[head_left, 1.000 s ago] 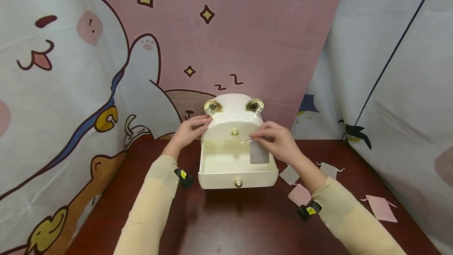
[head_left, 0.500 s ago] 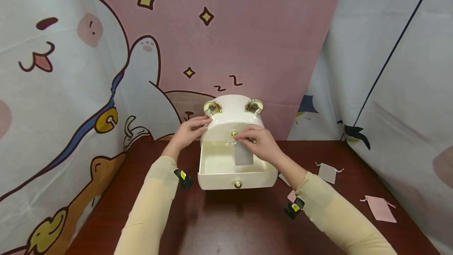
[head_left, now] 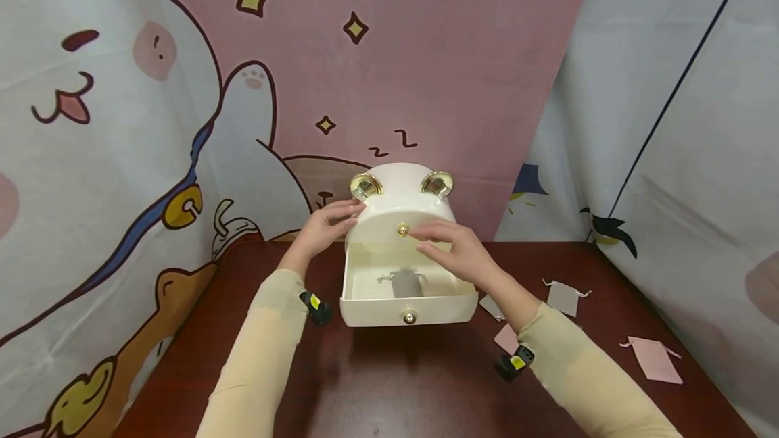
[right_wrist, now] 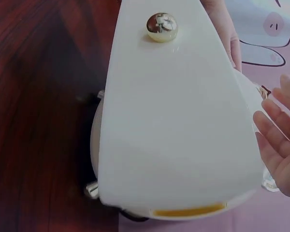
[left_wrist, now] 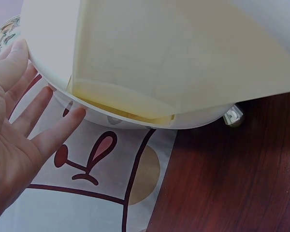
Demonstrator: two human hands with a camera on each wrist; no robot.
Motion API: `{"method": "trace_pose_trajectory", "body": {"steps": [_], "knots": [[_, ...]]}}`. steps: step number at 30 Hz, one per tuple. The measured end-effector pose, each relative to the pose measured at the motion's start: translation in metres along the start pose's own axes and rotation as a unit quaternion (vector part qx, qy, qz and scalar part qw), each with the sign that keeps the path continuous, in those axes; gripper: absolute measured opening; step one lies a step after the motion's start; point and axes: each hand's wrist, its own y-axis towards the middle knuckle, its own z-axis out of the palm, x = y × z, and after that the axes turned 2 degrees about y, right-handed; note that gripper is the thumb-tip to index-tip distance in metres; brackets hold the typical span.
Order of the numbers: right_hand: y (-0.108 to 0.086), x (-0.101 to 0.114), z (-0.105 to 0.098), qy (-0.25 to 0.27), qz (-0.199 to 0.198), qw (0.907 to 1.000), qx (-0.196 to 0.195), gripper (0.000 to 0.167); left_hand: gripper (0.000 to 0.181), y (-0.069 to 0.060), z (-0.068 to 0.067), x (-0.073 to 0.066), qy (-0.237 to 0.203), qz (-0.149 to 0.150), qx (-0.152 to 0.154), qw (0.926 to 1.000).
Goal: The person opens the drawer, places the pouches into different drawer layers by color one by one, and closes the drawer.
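Observation:
A cream box (head_left: 402, 184) with gold ears and gold knobs stands on the table, its lower drawer (head_left: 371, 313) pulled out. Inside that drawer lies a small grey drawstring pouch (head_left: 406, 283) with its cords spread. My left hand (head_left: 321, 230) rests its fingertips against the box's upper left side; in the left wrist view its fingers (left_wrist: 43, 140) are spread along the edge. Over the drawer's right part hovers my right hand (head_left: 458, 252), fingers extended and holding nothing, near the upper knob (head_left: 403, 229). From the right wrist view, the drawer's underside (right_wrist: 179, 116) fills the middle.
Right of the box lie a grey pouch (head_left: 563, 298) and a pink pouch (head_left: 655, 358). Closer to the right forearm, another grey pouch (head_left: 491, 307) and a pink pouch (head_left: 507, 338) are partly hidden. A printed cloth (head_left: 462, 86) hangs behind the dark red table (head_left: 389, 384).
My right hand carried the grey pouch leftward over the drawer and let it go; the pouch now lies inside. The right fingers have spread apart. My left hand stays in place.

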Motion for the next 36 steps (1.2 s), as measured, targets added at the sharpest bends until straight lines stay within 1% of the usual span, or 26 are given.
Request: {"method": "trace_pose_trajectory", "body": {"steps": [4,6,10,13,17,20,22,25,30,36], "knots": [[-0.009,-0.006,-0.008,-0.014,0.001,0.9999,0.001,0.028,0.037,0.0,0.0,0.0,-0.001,0.003,0.003,1.0],[-0.014,-0.008,-0.013,-0.017,0.01,0.9998,0.005,0.03,0.037,0.001,0.0,0.001,-0.004,0.003,0.004,1.0],[-0.025,-0.013,-0.023,-0.023,0.047,0.9985,0.016,0.033,0.037,0.002,0.0,0.004,-0.016,0.0,0.005,0.9999],[-0.034,-0.021,-0.03,-0.025,0.066,0.9974,0.015,0.033,0.037,0.003,0.001,0.006,-0.029,-0.004,0.007,0.9996],[-0.047,-0.035,-0.038,-0.024,0.09,0.9957,0.004,0.034,0.038,0.013,0.003,0.028,-0.032,-0.002,0.003,0.9995],[-0.057,-0.043,-0.043,-0.014,0.122,0.9924,0.002,0.037,0.038,0.02,0.005,0.044,-0.028,-0.002,-0.001,0.9996],[-0.064,-0.05,-0.046,-0.015,0.142,0.9898,0.002,0.039,0.038,0.02,0.005,0.044,-0.029,-0.005,-0.001,0.9996],[-0.074,-0.059,-0.049,-0.022,0.16,0.9869,0.002,0.041,0.039,0.02,0.005,0.044,-0.031,-0.006,0.001,0.9995],[-0.087,-0.075,-0.052,-0.039,0.175,0.9838,-0.002,0.042,0.039,0.02,0.006,0.045,-0.032,-0.01,0.001,0.9994],[-0.101,-0.088,-0.053,-0.052,0.2,0.9784,0.0,0.046,0.039,0.02,0.005,0.044,-0.036,-0.006,0.001,0.9993]]}}
